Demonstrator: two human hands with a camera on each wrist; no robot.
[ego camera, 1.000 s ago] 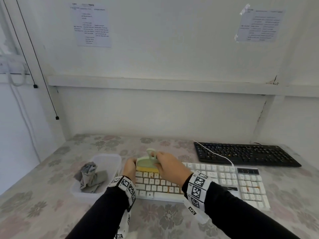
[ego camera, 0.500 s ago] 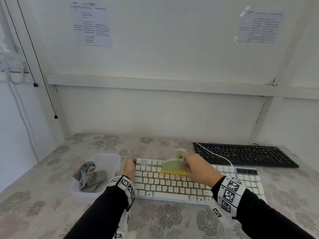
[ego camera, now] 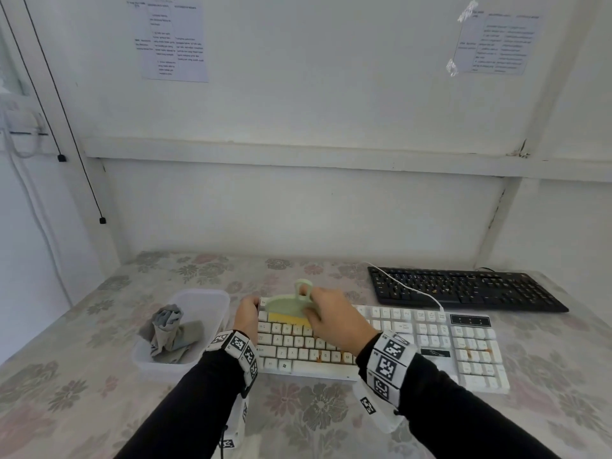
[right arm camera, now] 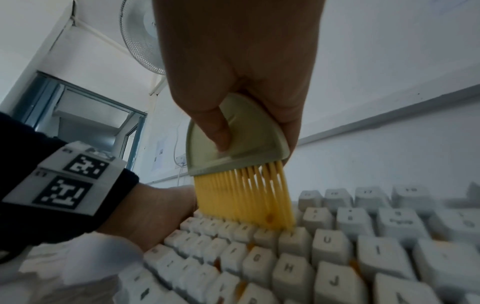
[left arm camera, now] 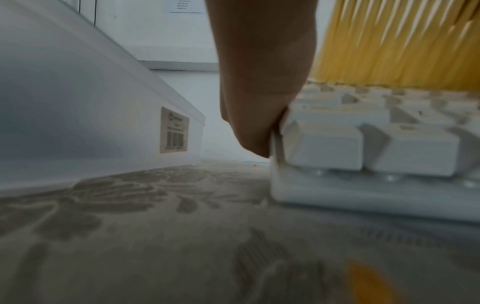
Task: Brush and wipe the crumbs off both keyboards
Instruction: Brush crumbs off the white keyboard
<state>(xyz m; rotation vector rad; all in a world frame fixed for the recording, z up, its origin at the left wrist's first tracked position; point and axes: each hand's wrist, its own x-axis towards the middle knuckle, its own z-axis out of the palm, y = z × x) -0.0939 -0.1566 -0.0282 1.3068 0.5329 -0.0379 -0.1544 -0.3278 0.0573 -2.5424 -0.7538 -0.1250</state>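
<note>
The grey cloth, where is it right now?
In the head view, the grey cloth lies crumpled in the plastic tub, left of the white keyboard.
</note>
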